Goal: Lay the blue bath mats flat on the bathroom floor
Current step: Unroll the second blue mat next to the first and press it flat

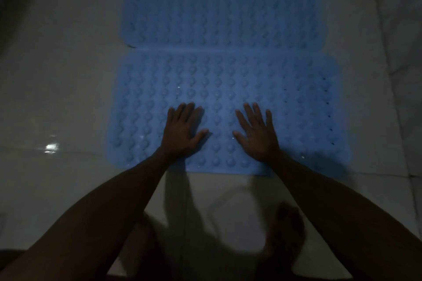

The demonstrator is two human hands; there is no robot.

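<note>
The main risk was slip: the floor (pixel 68 98) looked glossy and perhaps wet, so pressure from the palms could have pushed the near mat (pixel 228 89) along it and opened or overlapped the seam with the far mat (pixel 219 7). An edge could also have stayed lifted if only the middle got pressed; in the dim light the corners could not be checked.

Both hands lay spread and flat, grasping nothing. The left hand (pixel 182 132) pressed the near mat left of its centre, and the right hand (pixel 257 134) pressed it just right of centre, both toward its near edge. The near mat lay flat, its far edge touching the far mat. A bare foot (pixel 287 230) stood on the floor, short of the near mat.
</note>
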